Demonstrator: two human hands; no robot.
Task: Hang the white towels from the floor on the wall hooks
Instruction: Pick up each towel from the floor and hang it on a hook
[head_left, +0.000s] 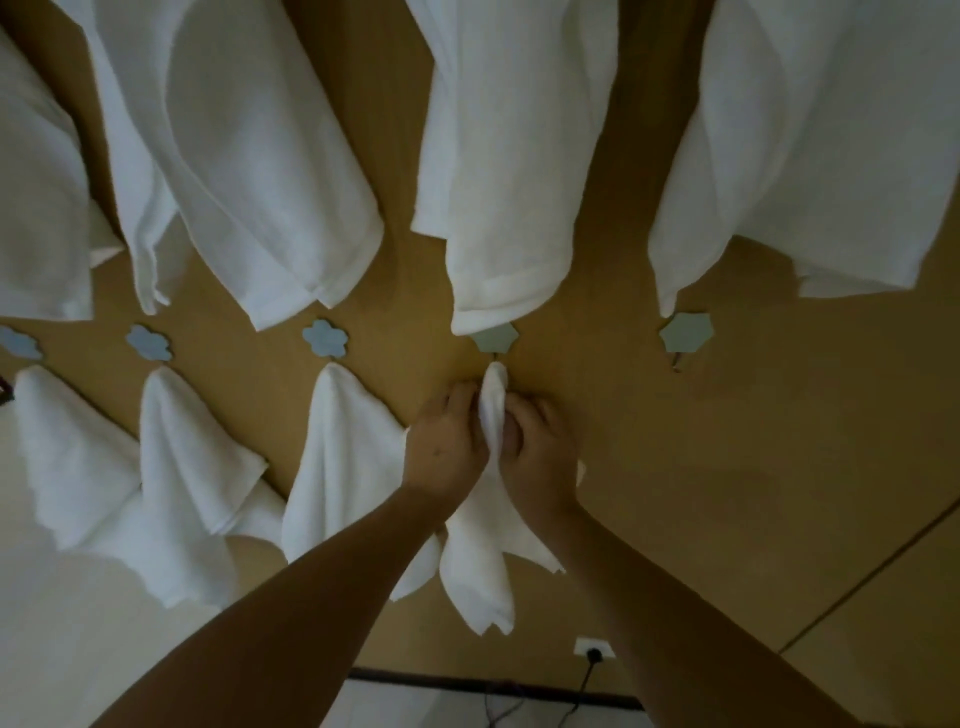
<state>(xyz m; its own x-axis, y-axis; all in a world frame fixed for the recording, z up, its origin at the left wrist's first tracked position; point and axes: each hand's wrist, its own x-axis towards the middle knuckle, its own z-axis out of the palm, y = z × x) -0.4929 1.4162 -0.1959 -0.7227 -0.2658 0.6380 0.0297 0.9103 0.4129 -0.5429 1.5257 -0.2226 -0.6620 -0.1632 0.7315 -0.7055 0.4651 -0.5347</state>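
Towel (493, 410) hangs at the fourth hook (494, 340) of the lower row, bunched between both hands. Left hand (445, 447) and right hand (537, 449) each pinch its upper fold with curled fingers. Three small towels (343, 447) hang to the left; one hook (687, 335) stands bare. Four large towels (519, 182) hang above.

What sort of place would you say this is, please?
Probably an indoor room with a towel wall: white towels hang from flower-shaped hooks on a tan wall, with a socket low down.
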